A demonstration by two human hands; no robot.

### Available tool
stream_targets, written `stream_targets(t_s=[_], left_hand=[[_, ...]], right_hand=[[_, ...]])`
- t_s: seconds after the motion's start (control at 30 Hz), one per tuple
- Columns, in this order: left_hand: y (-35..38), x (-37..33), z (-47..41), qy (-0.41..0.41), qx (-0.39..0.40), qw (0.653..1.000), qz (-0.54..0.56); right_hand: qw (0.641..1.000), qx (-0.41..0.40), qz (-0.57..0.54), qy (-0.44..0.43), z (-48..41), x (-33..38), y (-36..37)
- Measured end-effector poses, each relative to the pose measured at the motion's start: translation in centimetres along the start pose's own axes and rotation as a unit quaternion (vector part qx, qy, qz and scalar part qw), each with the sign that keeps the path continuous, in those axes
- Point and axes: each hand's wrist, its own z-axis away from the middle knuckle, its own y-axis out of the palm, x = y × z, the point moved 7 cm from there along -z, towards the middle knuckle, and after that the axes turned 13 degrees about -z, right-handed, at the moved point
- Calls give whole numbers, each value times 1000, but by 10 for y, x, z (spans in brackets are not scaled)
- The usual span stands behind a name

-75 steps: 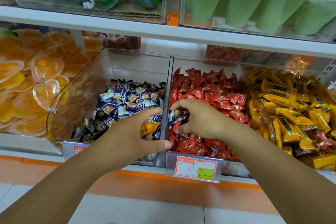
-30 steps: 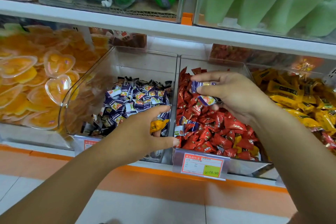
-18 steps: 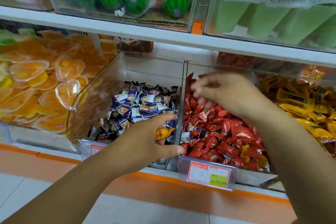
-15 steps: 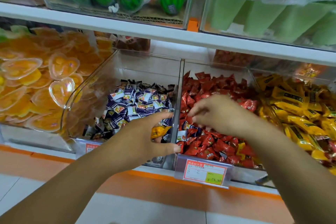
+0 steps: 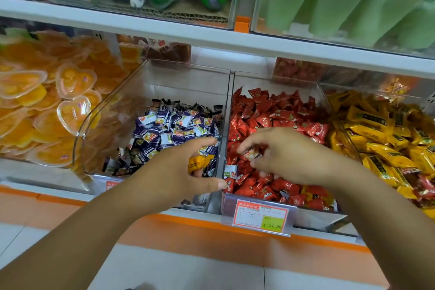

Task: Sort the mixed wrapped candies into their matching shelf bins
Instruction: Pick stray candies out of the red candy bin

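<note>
Head view, looking down at a shop shelf (image 5: 211, 37) lined with clear candy bins. Two bare forearms reach forward from the bottom corners.

The left hand (image 5: 174, 167) hovers at the front right corner of the purple bin (image 5: 188, 73), which holds purple candies (image 5: 174, 125). Its index finger stretches forward, the thumb points right and the other fingers are curled. Its grip is closed round a yellow candy (image 5: 199, 162).

The right hand (image 5: 289, 155) is palm down over the red candies (image 5: 270, 110) in the red bin (image 5: 277, 80) next door, fingers bent into the pile. Its grip is narrow, with fingertips at a red-and-pale wrapper. The thumb is hidden, so I cannot tell whether anything is held.

A stray purple-and-white candy (image 5: 230, 170) lies among the red ones beside the divider. Further right, a heap of yellow candies (image 5: 376, 134) is cut off at the edge. A price tag (image 5: 261, 216) hangs on the red bin's front, its print too small to read
</note>
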Motion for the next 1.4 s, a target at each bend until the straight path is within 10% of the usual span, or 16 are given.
stream_targets(t_s=[0.37,0.6,0.87,1.1,1.4], left_hand=[[-1,0,1,5,-11,1000,8],[0,-5,2,25,-3,1000,12],[1,-2,2,18,-2,1000,11],[0,-1,1,15,-5,1000,-8],[2,-6,0,-1,-6,1000,-23]], right_hand=[[999,-10,30,-42,-7,3,8],[960,-237,-88,-121,-4,50,-50],[980,-124,-143,-65,-13,52,-42],[966,130,81,211,48,-24,-33],[940,192,197,200,25,-55,24]])
